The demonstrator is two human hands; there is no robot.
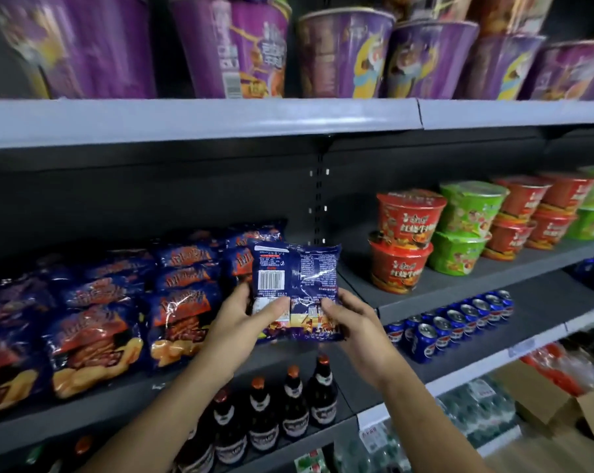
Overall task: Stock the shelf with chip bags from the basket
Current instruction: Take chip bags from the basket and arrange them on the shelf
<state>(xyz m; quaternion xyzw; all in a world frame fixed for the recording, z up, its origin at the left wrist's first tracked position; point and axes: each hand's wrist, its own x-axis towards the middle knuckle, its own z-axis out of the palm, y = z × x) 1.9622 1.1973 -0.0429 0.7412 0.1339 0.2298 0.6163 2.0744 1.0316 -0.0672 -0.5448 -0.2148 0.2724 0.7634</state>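
Dark shelf (466,285) carries chip bags (97,339) left, noodle bowls (404,240) right; left hand (237,322) and right hand (351,324) fingers pinch one bag (299,278).

The dark grey shelf (476,285) carries rows of blue chip bags (94,339) on its left section and red and green noodle bowls (408,227), stacked two high, on its right.

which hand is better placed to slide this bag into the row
Probably right: the right hand grips the chip bag on its open side by bare shelf, while the left hand sits beside stocked bags.
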